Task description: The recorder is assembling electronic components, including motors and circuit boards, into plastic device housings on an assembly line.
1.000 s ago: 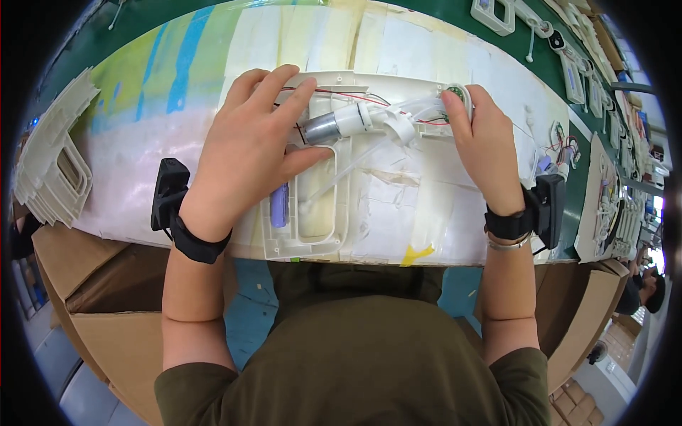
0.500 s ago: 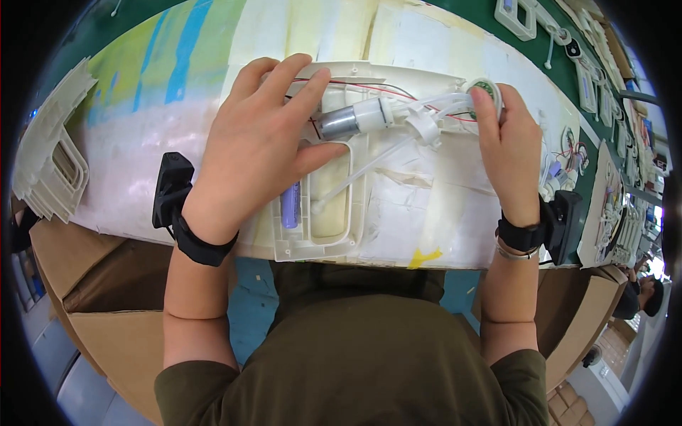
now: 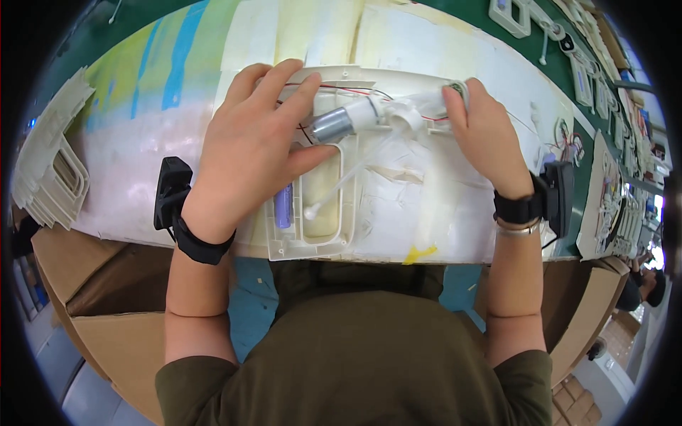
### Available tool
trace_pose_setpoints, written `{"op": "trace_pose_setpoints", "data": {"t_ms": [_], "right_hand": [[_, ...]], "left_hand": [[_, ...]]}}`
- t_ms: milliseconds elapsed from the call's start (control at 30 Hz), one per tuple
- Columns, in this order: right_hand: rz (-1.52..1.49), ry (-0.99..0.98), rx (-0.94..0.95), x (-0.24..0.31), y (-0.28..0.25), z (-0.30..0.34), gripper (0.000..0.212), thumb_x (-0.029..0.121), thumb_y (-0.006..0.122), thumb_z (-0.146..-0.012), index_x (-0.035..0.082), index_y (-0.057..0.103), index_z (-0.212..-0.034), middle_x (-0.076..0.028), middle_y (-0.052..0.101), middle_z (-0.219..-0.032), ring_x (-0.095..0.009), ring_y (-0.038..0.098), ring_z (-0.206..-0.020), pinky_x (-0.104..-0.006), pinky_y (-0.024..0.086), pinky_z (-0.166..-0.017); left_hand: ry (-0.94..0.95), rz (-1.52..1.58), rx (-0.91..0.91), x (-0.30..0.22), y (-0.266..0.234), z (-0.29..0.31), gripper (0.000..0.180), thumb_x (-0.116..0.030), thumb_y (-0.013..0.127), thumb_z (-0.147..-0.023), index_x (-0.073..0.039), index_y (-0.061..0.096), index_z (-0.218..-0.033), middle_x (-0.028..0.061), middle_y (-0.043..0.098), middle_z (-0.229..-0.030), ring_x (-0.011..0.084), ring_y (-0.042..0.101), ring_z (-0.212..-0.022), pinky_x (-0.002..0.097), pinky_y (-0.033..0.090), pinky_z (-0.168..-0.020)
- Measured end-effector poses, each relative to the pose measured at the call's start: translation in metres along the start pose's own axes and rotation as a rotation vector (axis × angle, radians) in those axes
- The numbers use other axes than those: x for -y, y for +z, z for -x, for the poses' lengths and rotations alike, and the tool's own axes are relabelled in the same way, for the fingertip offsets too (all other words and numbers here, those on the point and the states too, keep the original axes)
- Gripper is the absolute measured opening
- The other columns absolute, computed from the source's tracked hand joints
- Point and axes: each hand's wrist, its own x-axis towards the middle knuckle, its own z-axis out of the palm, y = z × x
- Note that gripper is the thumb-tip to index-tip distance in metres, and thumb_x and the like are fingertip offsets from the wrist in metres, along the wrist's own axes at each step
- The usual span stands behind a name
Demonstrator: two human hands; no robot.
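Observation:
On the work surface before me lies a white plastic housing half (image 3: 349,234) with a rectangular handle opening. My left hand (image 3: 245,145) rests over its left end, fingers spread and thumb pointing right; what lies under the palm is hidden. Just right of that thumb, a silver motor (image 3: 331,126) with a white end sits slanted in the housing, red and black wires beside it. A purple battery cell (image 3: 283,206) lies in the handle. From the white tubing a thin white tube (image 3: 341,183) hangs across the opening. My right hand (image 3: 486,138) pinches a round green circuit board (image 3: 461,90) at the housing's right end.
Stacked white housing halves (image 3: 53,156) stand at the left edge. More housings (image 3: 582,74) and wired parts (image 3: 568,145) lie at the right. Open cardboard boxes (image 3: 117,341) flank me below the table. A person (image 3: 643,287) appears at the far right.
My right hand has moved left with the circuit board, bringing it toward the housing's right end. The motor and tubing have shifted slightly left. My left hand keeps its spread pose.

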Motion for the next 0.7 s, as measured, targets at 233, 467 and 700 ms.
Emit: {"op": "trace_pose_setpoints", "data": {"t_ms": [233,467,700], "right_hand": [[0.004,-0.068,-0.011,0.016,-0.024,0.014,0.034,0.036,0.058,-0.087,0.003,0.053,-0.093,-0.018,0.061,-0.083,-0.037,0.059,-0.074,-0.0425,0.048,-0.062],[-0.254,-0.45,-0.006,0.035,-0.02,0.026,0.027,0.017,0.069,-0.075,0.006,0.058,-0.097,-0.012,0.06,-0.082,-0.03,0.059,-0.073,-0.0359,0.048,-0.066],[-0.459,-0.366,0.059,0.025,-0.036,0.021,0.022,-0.004,0.059,-0.077,0.001,0.063,-0.098,-0.011,0.063,-0.088,-0.024,0.061,-0.077,-0.0295,0.05,-0.073]], "left_hand": [[0.028,0.015,0.017,0.0,-0.01,0.008,0.062,-0.025,0.079,-0.064,-0.004,0.056,-0.118,0.0136,0.052,-0.123,0.033,0.05,-0.109,0.0392,0.045,-0.091],[0.198,0.002,-0.069,-0.028,-0.014,-0.02,0.047,-0.023,0.072,-0.075,-0.003,0.056,-0.115,0.014,0.055,-0.12,0.0333,0.052,-0.108,0.0383,0.043,-0.091],[0.092,0.063,0.152,-0.009,0.004,-0.031,0.016,-0.01,0.057,-0.084,-0.001,0.061,-0.097,0.0118,0.061,-0.096,0.0301,0.057,-0.089,0.0357,0.048,-0.077]]}}
